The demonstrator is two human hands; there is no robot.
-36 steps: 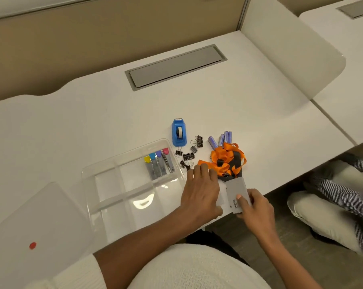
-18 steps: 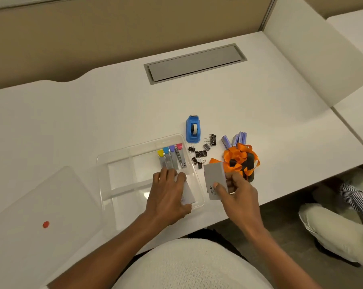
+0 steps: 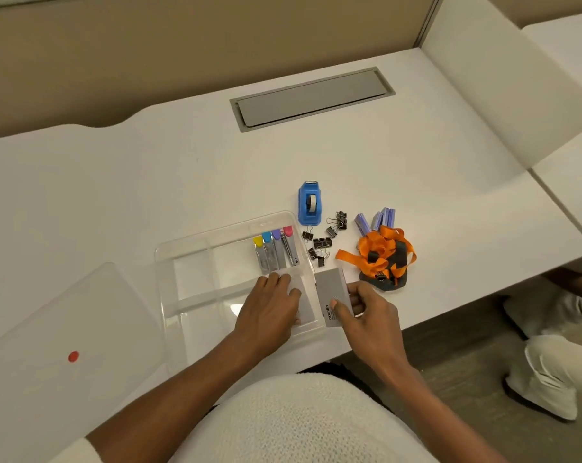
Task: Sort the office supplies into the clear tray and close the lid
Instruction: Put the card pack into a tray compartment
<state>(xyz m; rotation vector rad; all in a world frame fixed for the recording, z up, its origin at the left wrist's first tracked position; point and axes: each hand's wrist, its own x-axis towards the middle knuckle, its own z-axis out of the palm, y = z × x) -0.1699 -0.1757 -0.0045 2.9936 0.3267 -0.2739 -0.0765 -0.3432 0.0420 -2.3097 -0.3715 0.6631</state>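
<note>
The clear tray (image 3: 216,232) sits on the white desk, and its lid (image 3: 66,329) with a red dot lies to its left. Several lead tubes (image 3: 274,248) with coloured caps lie in the tray's back right compartment. My left hand (image 3: 269,309) lies over a grey box (image 3: 305,305) in the front right compartment. My right hand (image 3: 366,312) grips a second grey box (image 3: 329,289) at the tray's right rim. On the desk to the right lie a blue tape dispenser (image 3: 309,203), several black binder clips (image 3: 323,242), purple tubes (image 3: 376,218) and an orange lanyard (image 3: 383,255).
A grey cable hatch (image 3: 313,96) is set into the desk further back. A white divider panel (image 3: 503,95) stands at the right. The desk's front edge runs just below the tray. Another person's legs (image 3: 550,362) are at the lower right.
My left hand moved left from the lanyard into the tray's front right compartment with a grey box. My right hand brought the other grey box up to the tray's right rim.
</note>
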